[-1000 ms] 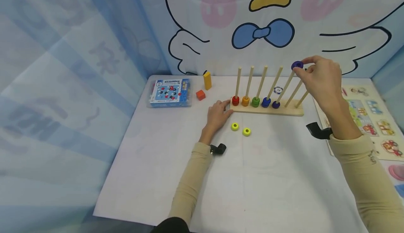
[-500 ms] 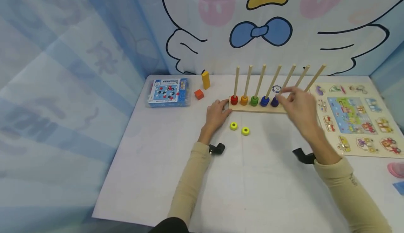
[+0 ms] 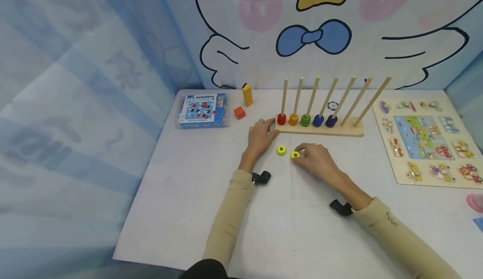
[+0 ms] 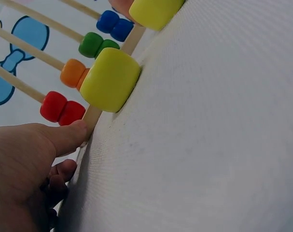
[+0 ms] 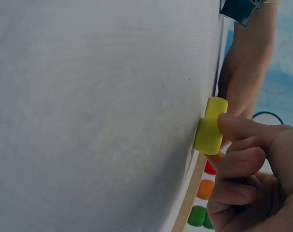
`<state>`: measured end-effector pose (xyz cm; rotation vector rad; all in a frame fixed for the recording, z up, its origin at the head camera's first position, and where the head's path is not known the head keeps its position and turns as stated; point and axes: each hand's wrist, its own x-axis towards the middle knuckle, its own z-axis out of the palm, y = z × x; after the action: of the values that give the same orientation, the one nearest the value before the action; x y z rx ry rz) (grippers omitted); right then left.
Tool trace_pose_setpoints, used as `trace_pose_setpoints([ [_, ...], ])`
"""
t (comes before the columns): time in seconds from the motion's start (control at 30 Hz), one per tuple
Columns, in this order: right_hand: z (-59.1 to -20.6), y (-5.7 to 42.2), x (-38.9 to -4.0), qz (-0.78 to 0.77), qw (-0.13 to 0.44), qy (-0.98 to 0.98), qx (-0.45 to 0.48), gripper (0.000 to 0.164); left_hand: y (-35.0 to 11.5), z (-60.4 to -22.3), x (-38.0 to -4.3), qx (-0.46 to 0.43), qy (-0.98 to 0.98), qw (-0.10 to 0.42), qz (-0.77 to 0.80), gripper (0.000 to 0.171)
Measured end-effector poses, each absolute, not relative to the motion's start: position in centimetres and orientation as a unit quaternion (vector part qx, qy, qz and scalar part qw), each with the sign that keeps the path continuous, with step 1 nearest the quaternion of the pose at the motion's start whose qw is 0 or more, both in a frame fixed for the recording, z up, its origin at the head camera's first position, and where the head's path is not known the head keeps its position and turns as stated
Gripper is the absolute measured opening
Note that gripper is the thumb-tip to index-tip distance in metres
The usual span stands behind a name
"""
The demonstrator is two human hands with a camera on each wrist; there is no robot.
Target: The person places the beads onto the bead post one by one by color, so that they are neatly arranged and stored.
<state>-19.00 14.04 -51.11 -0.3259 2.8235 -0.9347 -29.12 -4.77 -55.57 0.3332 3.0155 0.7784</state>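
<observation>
A wooden peg rack [image 3: 320, 131] stands at the back of the table, its base holding several upright pegs. From the left, pegs carry red beads [image 3: 281, 119], orange beads [image 3: 293, 120], green beads [image 3: 306, 120], blue beads [image 3: 318, 121] and dark purple beads [image 3: 331, 121]; the two rightmost pegs are bare. My left hand [image 3: 260, 137] holds the base's left end, thumb along its front in the left wrist view. My right hand [image 3: 318, 160] pinches a yellow bead [image 5: 209, 136] at the tabletop between thumb and finger. Another yellow bead [image 3: 281, 150] lies just left of it.
A boxed set [image 3: 203, 111] lies at the back left, near an orange block [image 3: 239, 112] and a yellow block [image 3: 247, 95]. To the right is a wooden picture puzzle board [image 3: 422, 174]. A pink object [image 3: 475, 202] sits at the right edge.
My right hand put a purple bead on the fifth peg, let go, and came down left and nearer to pinch a yellow bead. My left hand stayed on the base.
</observation>
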Motion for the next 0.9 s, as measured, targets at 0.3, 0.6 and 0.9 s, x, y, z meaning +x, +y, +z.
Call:
trace_pose_setpoints([
  [0.3,-45.7,17.1,-19.7,-0.315,-0.023,0.946,-0.073,0.04,-4.9,-55.5,-29.0,0.111,0.961,0.013,0.252,0.053],
  [0.6,-34.9,23.6,-22.9,-0.256,-0.196,0.945,0.043,0.049,-5.4,-55.5,-29.1,0.109,0.961,0.001,0.254,0.052],
  [0.9,-35.0,24.8,-23.6,-0.247,-0.159,0.954,0.064,0.052,-5.1,-55.6,-29.1,0.121,0.96,-0.002,0.254,0.052],
])
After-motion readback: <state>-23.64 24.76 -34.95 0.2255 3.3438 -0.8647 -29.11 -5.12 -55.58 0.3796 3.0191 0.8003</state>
